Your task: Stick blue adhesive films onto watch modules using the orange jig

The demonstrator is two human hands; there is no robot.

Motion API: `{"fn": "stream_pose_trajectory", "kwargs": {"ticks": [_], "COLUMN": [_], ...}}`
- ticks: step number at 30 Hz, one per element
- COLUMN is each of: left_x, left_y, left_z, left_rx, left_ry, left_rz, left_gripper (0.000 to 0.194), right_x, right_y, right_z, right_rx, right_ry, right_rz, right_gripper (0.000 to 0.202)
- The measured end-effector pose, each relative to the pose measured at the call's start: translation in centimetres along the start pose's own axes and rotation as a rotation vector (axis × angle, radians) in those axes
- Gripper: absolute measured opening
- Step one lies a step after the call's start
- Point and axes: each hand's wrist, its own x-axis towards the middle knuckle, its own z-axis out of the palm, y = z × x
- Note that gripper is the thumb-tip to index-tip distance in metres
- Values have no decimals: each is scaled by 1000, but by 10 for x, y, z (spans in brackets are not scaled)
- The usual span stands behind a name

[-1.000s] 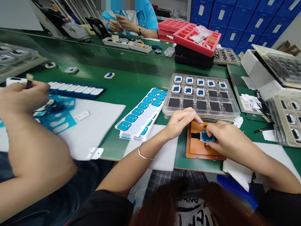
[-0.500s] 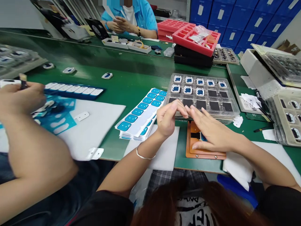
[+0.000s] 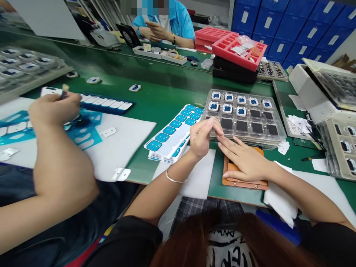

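Note:
My right hand [image 3: 246, 159] lies spread and flat, palm down, over an orange fixture [image 3: 244, 184] with screws along its front edge. It covers most of the fixture's middle. My left hand [image 3: 202, 136] has its fingers curled in and its thumb against the index finger, close to the right fingertips; anything between them is hidden. Left of it lies a stack of sheets with blue rounded stickers [image 3: 169, 130]. Behind both hands stands a clear tray [image 3: 258, 138]; white-framed blue parts [image 3: 227, 108] fill its back rows, and black pads show in front.
A co-worker's hand [image 3: 55, 109] works at left over a white foam sheet [image 3: 122, 148] with blue film. Across the table sits another person [image 3: 180, 26]. Red trays [image 3: 239, 50] stand on black boxes at the back. Beige trays [image 3: 338, 148] are at right; a white cloth [image 3: 282, 202] hangs at the front edge.
My right hand has settled lower and flatter over the fixture, hiding the dark and blue part seen there before. The whole view has shifted, and the co-worker's hand now shows more fully.

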Motion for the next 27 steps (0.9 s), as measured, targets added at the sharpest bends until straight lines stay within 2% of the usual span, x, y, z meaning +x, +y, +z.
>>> {"fn": "stream_pose_trajectory", "kwargs": {"ticks": [2, 4, 6, 7, 8, 10, 13, 17, 19, 21, 23, 25, 27], "left_x": [1, 0, -1, -1, -2, -3, -5, -5, -5, -6, -7, -9, -10], "left_y": [0, 0, -1, -1, -2, -3, -4, -5, -6, -9, -11, -13, -13], "left_z": [0, 0, 0, 0, 0, 0, -2, -5, -7, -8, -7, -4, -1], "left_rx": [7, 9, 3, -6, -19, -49, -51, -69, -77, -47, 7, 69, 130], "left_ry": [11, 11, -11, -34, -61, -124, -221, -354, -399, -421, -440, -460, -471], "left_rz": [-3, 7, 20, 27, 35, 49, 31, -30, -21, 20, 69, 121, 177], "left_gripper": [52, 53, 52, 51, 50, 49, 48, 34, 38, 49, 65, 79, 79], "right_x": [-3, -9, -18, -22, -26, -31, -33, -31, -31, -31, -29, -25, -19], "right_y": [0, -3, -8, -10, -13, -17, -20, -19, -17, -14, -11, -10, -10], "right_z": [-9, -24, -42, -49, -56, -62, -60, -53, -55, -58, -59, -56, -51], "right_rx": [42, 89, 97, 79, 51, -7, -54, -59, -18, 97, 326, 672, 1053], "right_ry": [68, 182, 283, 292, 263, 117, -82, -124, -88, 23, 216, 379, 399], "right_rz": [-5, 7, 55, 93, 142, 238, 330, 385, 394, 410, 427, 429, 410], "right_gripper": [79, 62, 45, 38, 32, 24, 21, 25, 26, 27, 31, 39, 45]}}
